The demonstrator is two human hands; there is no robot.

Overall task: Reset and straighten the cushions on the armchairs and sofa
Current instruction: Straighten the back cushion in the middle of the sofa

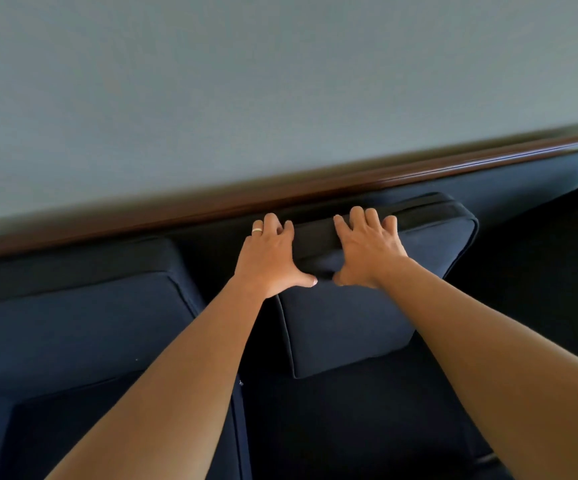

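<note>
A dark blue back cushion (360, 306) is being held at the centre of the frame, propped on the sofa (488, 181) seat with its long top edge running left to right along the wooden rail (315, 190). That edge is being gripped from above by both hands: the left hand (270, 258) at the cushion's left corner, the right hand (367, 251) just beside it, fingers curled over, thumbs pressed on the front face. Most of the cushion is lying to the right of both grips. A second back cushion (73, 323) is sitting at the left of the frame.

navy sofa (540, 174) w/ wood top rail | tilted back cushion (350, 320) mid-seat | another cushion (73, 323) left of it
</note>
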